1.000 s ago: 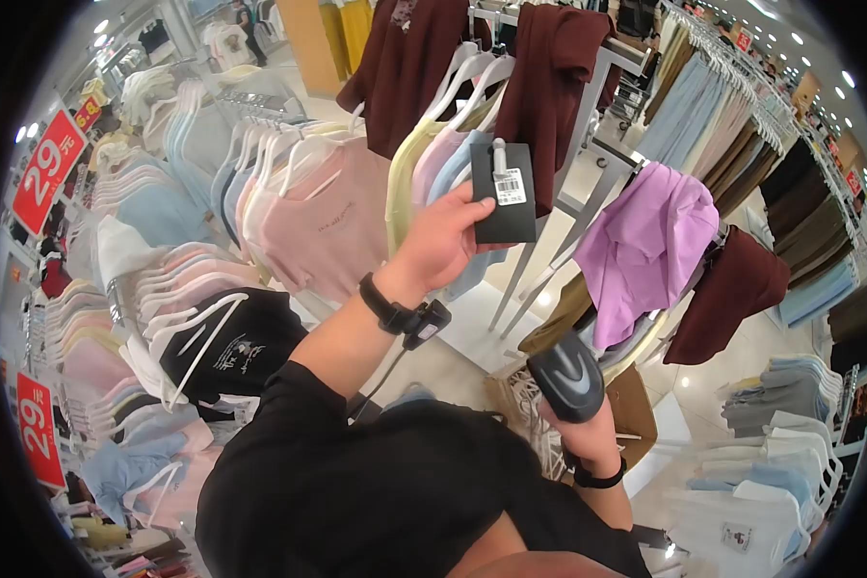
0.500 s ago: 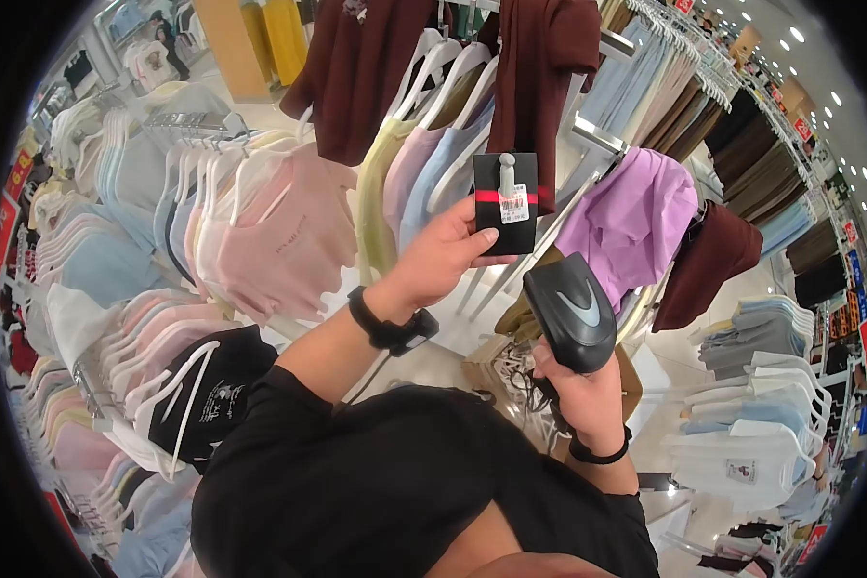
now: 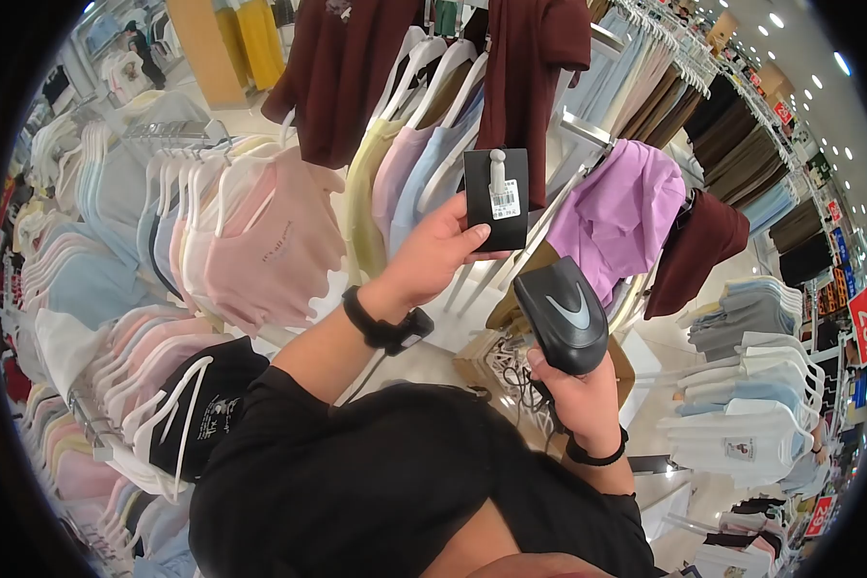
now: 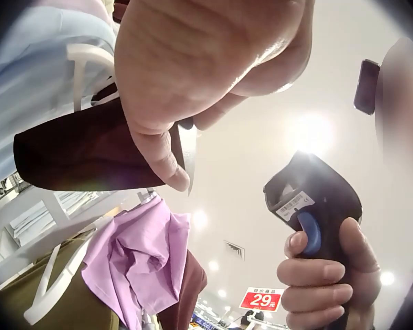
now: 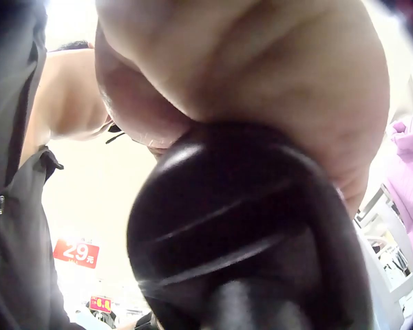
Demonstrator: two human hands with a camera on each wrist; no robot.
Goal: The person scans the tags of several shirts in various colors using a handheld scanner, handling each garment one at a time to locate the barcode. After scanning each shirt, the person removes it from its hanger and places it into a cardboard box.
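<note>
My left hand (image 3: 424, 255) pinches a black hang tag (image 3: 482, 183), thumb across its lower left corner. On the tag sit a white barcode sticker (image 3: 506, 200) and a grey security pin (image 3: 497, 171). My right hand (image 3: 590, 400) grips a black barcode scanner (image 3: 554, 313) by its handle, just below and right of the tag, its head tilted up toward it. In the left wrist view, the fingers wrap the handle and the index finger lies at a blue trigger (image 4: 310, 234). A dark maroon garment (image 3: 520, 106) hangs behind the tag.
A lilac garment (image 3: 621, 212) and a maroon one (image 3: 698, 255) drape over the rack at right. Shirts on white hangers, including a pink top (image 3: 270, 241), crowd the left. A cardboard box (image 3: 626, 371) with hangers stands below the scanner. Red price signs (image 3: 864, 323) hang at right.
My right hand has raised the scanner and tilted its head toward the tag. A red light line lay across the tag half a second ago; now it does not show. The left hand keeps its pinch.
</note>
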